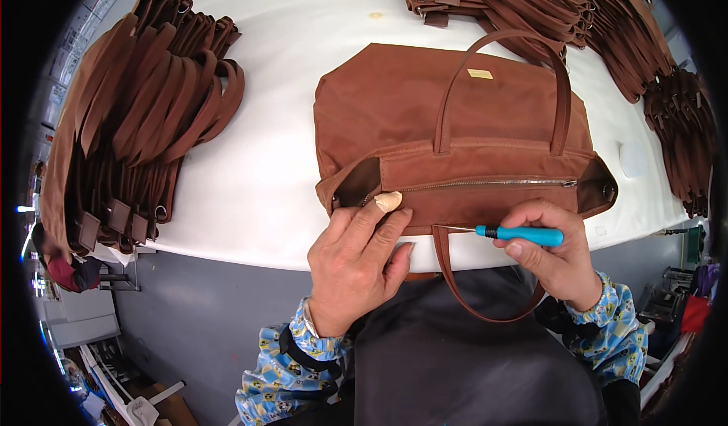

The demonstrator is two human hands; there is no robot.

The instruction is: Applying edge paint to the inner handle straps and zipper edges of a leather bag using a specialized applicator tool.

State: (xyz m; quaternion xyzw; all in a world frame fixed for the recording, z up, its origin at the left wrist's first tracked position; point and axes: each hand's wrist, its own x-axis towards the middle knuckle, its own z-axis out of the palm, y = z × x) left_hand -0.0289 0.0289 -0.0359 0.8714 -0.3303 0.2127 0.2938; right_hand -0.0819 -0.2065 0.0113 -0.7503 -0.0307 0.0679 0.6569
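Observation:
A brown fabric bag [447,107] lies on the table, its zipper [485,184] running across the near panel. My left hand [356,263] rests on the near edge of the bag with its fingers stretched out. A beige covering [389,201] wraps one fingertip, and the thumb is apart from the fabric. In my right hand [557,251] is an awl-like tool with a blue handle [535,235] and a thin metal shaft. Its tip touches the bag where the near strap [447,270] joins. That strap hangs over the table edge; the far strap [560,100] arches over the bag.
Piled brown bags with straps [144,100] stand on the white table [258,198] at the left. More brown bags [523,9] lie at the far right. A small white round thing [629,159] sits right of the bag. Another person [68,270] is at the far left.

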